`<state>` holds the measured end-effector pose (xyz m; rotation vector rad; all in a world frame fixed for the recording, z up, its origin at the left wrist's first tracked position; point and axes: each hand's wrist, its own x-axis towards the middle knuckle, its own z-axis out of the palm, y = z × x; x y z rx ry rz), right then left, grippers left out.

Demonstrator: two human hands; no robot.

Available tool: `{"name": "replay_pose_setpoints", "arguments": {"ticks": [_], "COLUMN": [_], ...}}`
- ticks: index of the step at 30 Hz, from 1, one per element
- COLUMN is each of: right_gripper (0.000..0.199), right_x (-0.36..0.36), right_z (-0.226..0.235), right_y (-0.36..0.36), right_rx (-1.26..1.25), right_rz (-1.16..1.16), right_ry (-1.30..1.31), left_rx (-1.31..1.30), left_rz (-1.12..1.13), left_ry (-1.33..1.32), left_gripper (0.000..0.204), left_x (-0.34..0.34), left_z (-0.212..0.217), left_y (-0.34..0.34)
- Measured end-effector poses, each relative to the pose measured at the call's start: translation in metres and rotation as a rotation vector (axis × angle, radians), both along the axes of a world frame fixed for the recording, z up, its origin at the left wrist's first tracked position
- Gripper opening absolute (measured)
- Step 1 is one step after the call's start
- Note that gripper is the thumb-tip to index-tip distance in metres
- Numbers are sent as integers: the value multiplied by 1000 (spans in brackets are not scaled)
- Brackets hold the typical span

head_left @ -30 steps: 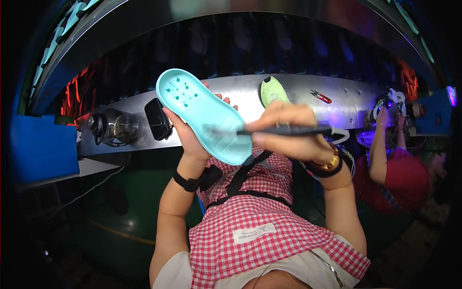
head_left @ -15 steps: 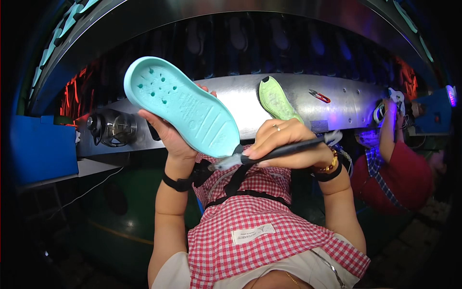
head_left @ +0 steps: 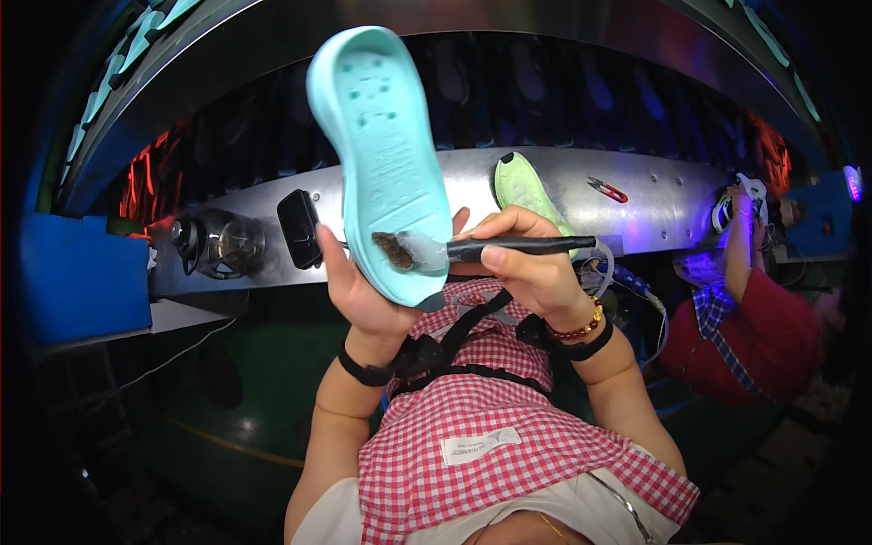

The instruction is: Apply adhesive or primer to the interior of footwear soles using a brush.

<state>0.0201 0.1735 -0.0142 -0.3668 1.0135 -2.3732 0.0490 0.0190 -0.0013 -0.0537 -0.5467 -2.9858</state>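
In my left hand (head_left: 371, 304) is a turquoise shoe sole (head_left: 392, 163), gripped near its lower end and standing tilted up, its hollow inner side facing me. Small holes dot the upper part, and raised lines cross the middle. My right hand (head_left: 545, 283) grips a brush (head_left: 536, 245) by its black handle, held level. The dark bristles, with a whitish base, lie against the inside of the sole's lower end. Beyond my right hand, a light green sole (head_left: 521, 185) rests on the metal bench (head_left: 649, 220), partly hidden by my fingers.
A black phone (head_left: 300, 229) and a clear jug with a dark lid (head_left: 227, 243) stand left on the bench. Red snips (head_left: 607, 190) lie to the right. A blue box (head_left: 91, 272) is far left. A co-worker in red (head_left: 754, 318) works at right. A metal ledge (head_left: 436, 16) curves overhead.
The turquoise sole has swung more upright and moved right, uncovering the phone. The brush has turned level, and its bristles have moved from the sole's lower edge onto its inner surface.
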Motion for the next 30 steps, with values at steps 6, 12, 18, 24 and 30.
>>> {"name": "replay_pose_setpoints", "arguments": {"ticks": [6, 12, 18, 24, 30], "right_gripper": [19, 20, 19, 20, 19], "right_x": [-5, -20, -26, -16, -44], "right_z": [25, 45, 44, 48, 52], "right_y": [10, 16, 11, 19, 25], "right_rx": [412, 399, 514, 432, 507], "right_rz": [-7, 21, 75, 262, 332], "right_ry": [294, 328, 671, 890, 1008], "left_rx": [-51, -3, -109, 98, -382], "left_rz": [-112, -119, -110, -303, -565], "left_ry": [67, 32, 26, -27, -303], "left_gripper": [59, 60, 63, 57, 36], "left_x": [-10, -18, -24, -31, -32], "left_z": [-11, -5, -2, 3, 13], "left_y": [-13, -16, -27, -37, -36]}}
